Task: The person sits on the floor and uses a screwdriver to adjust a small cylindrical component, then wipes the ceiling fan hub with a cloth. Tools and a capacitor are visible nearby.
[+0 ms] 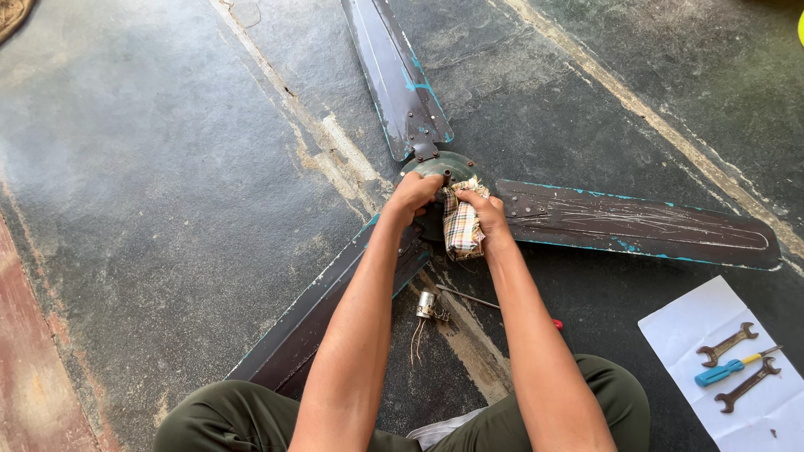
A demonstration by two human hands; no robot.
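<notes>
Your two hands meet at the centre of the frame, on the hub [444, 167] of a three-bladed ceiling fan lying flat on the dark stone floor [167, 167]. Your left hand [413, 197] is curled tight on the near left rim of the hub, fingers wrapped down over its edge. Your right hand [484, 211] is closed on a checked cloth [461, 226], pinching its upper end against the hub while the rest hangs down towards you.

The hub lies just beyond both sets of knuckles, a little up-frame, with the cloth between your hands, nearer the right one. One blade [394, 75] runs straight up the frame away from you, one blade [636, 222] stretches to the right, and the third blade [318, 310] slants to the lower left under your left forearm.

Below your wrists lie a small metal cylinder with wires [426, 305] and a thin red-handled screwdriver [494, 305]. At the lower right, a white sheet [678, 335] carries two rusty spanners [727, 343] and a blue-and-yellow screwdriver [729, 369]
</notes>
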